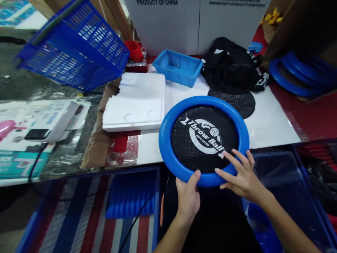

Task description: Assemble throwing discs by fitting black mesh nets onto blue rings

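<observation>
A round Throw Ball disc [204, 117] has a thick blue rim and a black mesh centre with white print. It is at the front edge of the table, tilted toward me. My left hand [188, 198] grips the rim at the near side, thumb on top and the other fingers hidden beneath. On the near right part of the rim rests my right hand [243, 177], its fingers spread over the rim and the mesh edge. Behind the disc lie a loose black mesh circle [243, 104] and a heap of black printed mesh pieces [231, 65].
A light-blue tray [179, 68] holds small bits. White foam [137, 102] and a tilted blue basket [76, 45] are at left. Blue rings [297, 79] sit in a box at right. Below the table, a crate [158, 196] holds blue rings.
</observation>
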A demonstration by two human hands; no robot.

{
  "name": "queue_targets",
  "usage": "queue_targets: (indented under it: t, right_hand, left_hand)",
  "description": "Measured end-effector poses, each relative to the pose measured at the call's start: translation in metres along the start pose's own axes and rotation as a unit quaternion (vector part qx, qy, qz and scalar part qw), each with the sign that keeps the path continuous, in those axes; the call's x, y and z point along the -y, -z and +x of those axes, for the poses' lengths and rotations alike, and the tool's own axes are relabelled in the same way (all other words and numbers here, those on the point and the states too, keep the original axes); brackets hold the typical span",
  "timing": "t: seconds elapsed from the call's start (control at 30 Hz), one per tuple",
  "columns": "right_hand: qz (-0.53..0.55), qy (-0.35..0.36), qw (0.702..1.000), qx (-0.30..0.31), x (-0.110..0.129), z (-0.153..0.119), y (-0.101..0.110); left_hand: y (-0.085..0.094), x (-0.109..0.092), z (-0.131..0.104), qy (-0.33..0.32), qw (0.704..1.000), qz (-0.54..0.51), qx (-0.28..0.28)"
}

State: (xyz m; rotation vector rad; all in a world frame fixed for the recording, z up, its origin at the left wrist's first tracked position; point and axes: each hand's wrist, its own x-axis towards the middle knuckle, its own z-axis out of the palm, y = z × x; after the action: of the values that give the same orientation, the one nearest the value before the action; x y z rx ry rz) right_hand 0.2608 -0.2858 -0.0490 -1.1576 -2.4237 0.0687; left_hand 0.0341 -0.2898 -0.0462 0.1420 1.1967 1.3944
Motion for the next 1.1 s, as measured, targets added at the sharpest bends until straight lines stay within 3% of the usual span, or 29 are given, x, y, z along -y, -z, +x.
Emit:
queue_targets:
  t: [0.13,0.2,0.23,0.27,0.33,0.4,0.47,0.7,0.97,1.1]
  right_hand:
    - [0.073,-0.152,0.981,-0.094,0.016,-0.038,-0.032]
    - [0.156,-0.244,0.944,-0.156,0.027,-0.051,-0.048]
    - [0.214,-0.303,0.907,-0.199,0.031,-0.054,-0.054]
    - [0.282,-0.370,0.851,-0.242,0.035,-0.056,-0.058]
    - [0.426,-0.492,0.697,-0.302,0.036,-0.055,-0.060]
    - [0.541,-0.551,0.561,-0.298,0.031,-0.052,-0.055]
    - [0.613,-0.551,0.501,-0.261,0.024,-0.048,-0.046]
    - [0.644,-0.537,0.479,-0.262,0.021,-0.031,-0.031]
    - [0.599,-0.520,0.550,-0.260,0.030,-0.043,-0.046]
    - [0.612,-0.515,0.561,-0.212,0.025,-0.058,-0.040]
  left_hand:
    - [0.004,0.007,0.003,0.022,1.000,0.012,-0.010]
    - [0.006,0.010,0.002,0.025,0.999,0.019,-0.015]
    - [0.006,0.011,0.001,0.023,0.999,0.025,-0.019]
    - [0.007,0.012,0.000,0.019,0.999,0.032,-0.023]
    - [0.007,0.014,-0.001,0.008,0.998,0.048,-0.028]
    - [0.008,0.014,-0.002,-0.001,0.998,0.058,-0.029]
    - [0.010,0.015,-0.001,-0.002,0.998,0.064,-0.026]
    - [0.016,0.018,0.004,-0.007,0.997,0.072,-0.025]
    - [0.030,0.025,0.011,-0.002,0.996,0.085,-0.028]
    - [0.043,0.031,0.020,-0.012,0.995,0.093,-0.022]
